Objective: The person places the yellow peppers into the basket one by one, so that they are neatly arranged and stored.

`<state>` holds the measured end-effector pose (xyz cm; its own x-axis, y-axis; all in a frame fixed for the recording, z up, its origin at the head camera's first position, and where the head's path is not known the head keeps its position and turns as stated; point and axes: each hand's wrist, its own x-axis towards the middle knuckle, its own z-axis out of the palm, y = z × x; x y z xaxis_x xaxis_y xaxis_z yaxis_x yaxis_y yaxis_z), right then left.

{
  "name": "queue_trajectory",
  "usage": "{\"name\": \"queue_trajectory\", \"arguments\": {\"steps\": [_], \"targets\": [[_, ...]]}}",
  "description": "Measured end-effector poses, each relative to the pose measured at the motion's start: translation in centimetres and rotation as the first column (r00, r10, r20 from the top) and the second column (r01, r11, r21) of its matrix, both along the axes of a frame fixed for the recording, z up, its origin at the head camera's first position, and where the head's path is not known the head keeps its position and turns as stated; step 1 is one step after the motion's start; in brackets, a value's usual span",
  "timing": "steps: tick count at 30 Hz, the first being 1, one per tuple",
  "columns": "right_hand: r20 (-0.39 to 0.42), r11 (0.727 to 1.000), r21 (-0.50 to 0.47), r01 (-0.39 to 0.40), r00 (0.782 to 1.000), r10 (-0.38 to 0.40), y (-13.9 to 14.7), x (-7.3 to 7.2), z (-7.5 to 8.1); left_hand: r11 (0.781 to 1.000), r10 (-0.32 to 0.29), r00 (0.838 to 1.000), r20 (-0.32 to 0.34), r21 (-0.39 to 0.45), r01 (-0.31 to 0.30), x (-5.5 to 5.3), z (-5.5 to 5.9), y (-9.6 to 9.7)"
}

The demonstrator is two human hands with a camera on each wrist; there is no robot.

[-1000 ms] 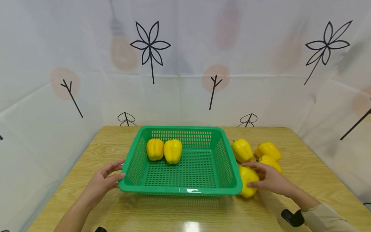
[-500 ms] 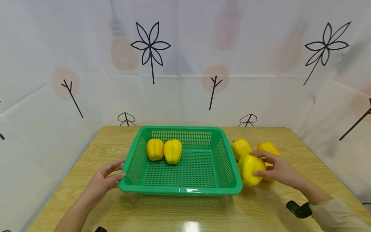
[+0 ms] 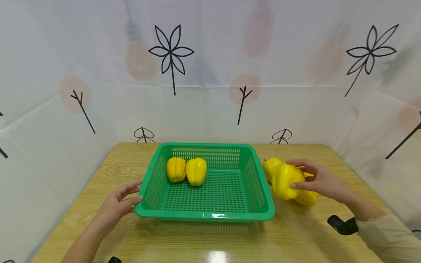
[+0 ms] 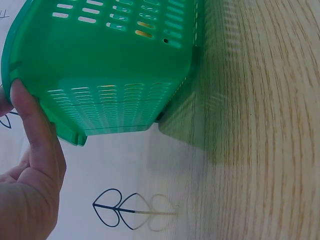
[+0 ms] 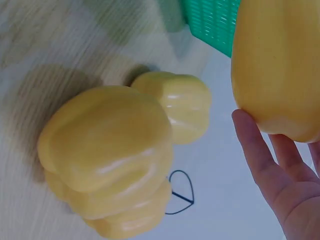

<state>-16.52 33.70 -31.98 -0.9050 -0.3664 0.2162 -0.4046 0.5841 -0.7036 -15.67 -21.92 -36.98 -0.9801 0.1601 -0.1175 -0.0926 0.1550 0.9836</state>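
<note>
My right hand (image 3: 323,182) holds a yellow bell pepper (image 3: 286,180) above the table, thumb on the near side and fingers over the far side. In the right wrist view that bell pepper (image 5: 280,65) rests against the fingertips, its top cut off by the frame. My left hand (image 3: 113,208) pinches the left rim of a green plastic basket (image 3: 204,215), with the thumb on the rim and a finger (image 4: 32,120) under it. Two yellow bell peppers (image 3: 196,171) sit side by side in the basket's back left.
Right of the basket, more yellow bell peppers lie on the wooden table (image 3: 184,241): one bell pepper (image 3: 271,166) against its side, another bell pepper (image 3: 306,198) below my right hand, a third mostly hidden behind it. A patterned cloth (image 3: 210,109) hangs behind the table.
My right hand has lifted the bell pepper off the table beside the basket and moved it up and slightly right. The left hand and the basket have not moved.
</note>
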Motion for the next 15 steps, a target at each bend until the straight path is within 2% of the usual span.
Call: {"name": "queue_trajectory", "arguments": {"steps": [15], "targets": [[-0.039,0.999,-0.013,-0.047,0.998,0.047,-0.6,-1.1,1.7,1.0,0.003,1.0,0.006,0.002,-0.003,-0.1,-0.1,0.0]]}}
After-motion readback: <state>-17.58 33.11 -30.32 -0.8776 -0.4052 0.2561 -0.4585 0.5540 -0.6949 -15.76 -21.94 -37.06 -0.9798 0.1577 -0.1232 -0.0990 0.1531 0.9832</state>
